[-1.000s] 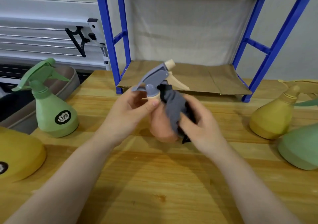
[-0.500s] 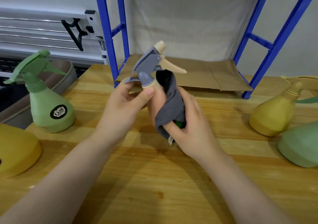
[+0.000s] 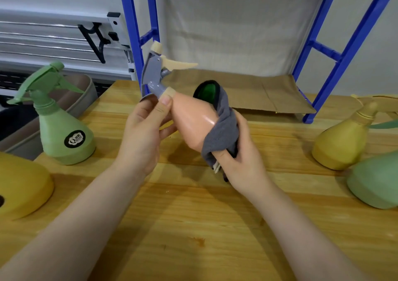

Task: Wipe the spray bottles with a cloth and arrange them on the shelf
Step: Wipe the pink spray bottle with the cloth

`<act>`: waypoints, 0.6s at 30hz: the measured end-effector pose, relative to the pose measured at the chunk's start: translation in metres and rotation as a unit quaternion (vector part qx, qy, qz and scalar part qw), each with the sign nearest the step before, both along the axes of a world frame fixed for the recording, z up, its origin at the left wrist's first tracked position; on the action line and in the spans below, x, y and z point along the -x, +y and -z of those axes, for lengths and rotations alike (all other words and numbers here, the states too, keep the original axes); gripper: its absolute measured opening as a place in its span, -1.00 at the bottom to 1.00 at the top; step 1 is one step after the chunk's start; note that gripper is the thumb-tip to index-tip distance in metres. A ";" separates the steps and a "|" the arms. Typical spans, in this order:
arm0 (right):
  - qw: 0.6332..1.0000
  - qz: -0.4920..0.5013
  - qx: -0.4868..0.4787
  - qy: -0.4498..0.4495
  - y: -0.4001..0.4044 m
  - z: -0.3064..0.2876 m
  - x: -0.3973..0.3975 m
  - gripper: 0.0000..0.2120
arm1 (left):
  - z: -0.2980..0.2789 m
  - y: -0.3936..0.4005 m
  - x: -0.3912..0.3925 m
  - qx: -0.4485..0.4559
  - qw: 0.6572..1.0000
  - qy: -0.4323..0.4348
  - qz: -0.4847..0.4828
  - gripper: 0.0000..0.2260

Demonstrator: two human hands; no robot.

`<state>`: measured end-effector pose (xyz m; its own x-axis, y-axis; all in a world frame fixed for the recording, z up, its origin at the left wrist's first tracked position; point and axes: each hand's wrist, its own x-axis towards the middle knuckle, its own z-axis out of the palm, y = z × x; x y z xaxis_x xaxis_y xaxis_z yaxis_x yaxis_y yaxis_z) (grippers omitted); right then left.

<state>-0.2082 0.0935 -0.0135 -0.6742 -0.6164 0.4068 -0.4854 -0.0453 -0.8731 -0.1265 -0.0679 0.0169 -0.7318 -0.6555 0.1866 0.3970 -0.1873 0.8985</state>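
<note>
1. The pink spray bottle (image 3: 189,123) had a glossy, pear-shaped salmon body, a beige collar, a grey-blue spray head (image 3: 151,73) and a beige nozzle tip and trigger
2. It was held in the air above the wooden table (image 3: 193,226), in front of the blue shelf (image 3: 336,50), between both hands
3. Its long axis ran diagonally: the neck and spray head pointed up and to the left, the wide base down and to the right; the trigger stuck out to the right, toward the shelf
4. The left hand (image 3: 142,136) gripped the bottle at the neck, thumb pressed just under the collar and fingers curled round behind
5. The right hand (image 3: 241,153) clasped a grey cloth (image 3: 221,129) against the base of the bottle; the cloth wrapped the lower right of the body, and a fold at its top showed a green inner side
6. A green spray bottle (image 3: 62,129) with a black round label stood upright on the left of the table, near a yellow bottle (image 3: 21,185) at the left edge
7. On the right, well apart from the hands, stood another yellow bottle (image 3: 342,142) and, just beside it, a green bottle (image 3: 374,183)
8. Brown cardboard (image 3: 247,91) lined the bottom level of the shelf
</note>
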 end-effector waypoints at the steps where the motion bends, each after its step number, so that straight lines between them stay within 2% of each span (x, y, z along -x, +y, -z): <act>1: 1.000 -0.003 -0.006 -0.011 0.002 -0.001 0.001 -0.45 | 0.002 0.001 0.000 0.019 1.000 -0.010 0.005 -0.68; 5: 0.998 0.004 -0.066 0.017 0.004 -0.005 0.002 -0.57 | 0.009 0.010 0.003 0.129 0.987 -0.041 0.083 -0.72; 8: 0.991 0.018 -0.122 0.056 0.005 -0.007 -0.001 -0.62 | 0.013 0.015 0.004 0.275 0.954 -0.067 0.101 -0.71; 10: 0.988 0.017 -0.135 0.075 0.006 -0.010 -0.003 -0.67 | 0.013 0.013 0.004 0.330 0.935 -0.069 0.110 -0.69; 11: 0.989 0.010 -0.130 0.069 0.005 -0.011 -0.004 -0.67 | 0.012 0.012 0.003 0.335 0.932 -0.063 0.120 -0.70; 13: 0.996 -0.010 -0.084 -0.002 0.004 -0.014 -0.004 -0.67 | 0.010 0.010 0.002 0.318 0.936 -0.044 0.145 -0.72; 15: 0.994 -0.038 -0.027 -0.096 0.004 -0.017 -0.002 -0.81 | 0.010 0.010 0.000 0.271 0.946 -0.031 0.175 -0.75; 18: 0.982 -0.074 -0.023 -0.173 0.008 -0.021 0.002 -0.89 | 0.010 0.012 -0.001 0.214 0.957 -0.023 0.196 -0.79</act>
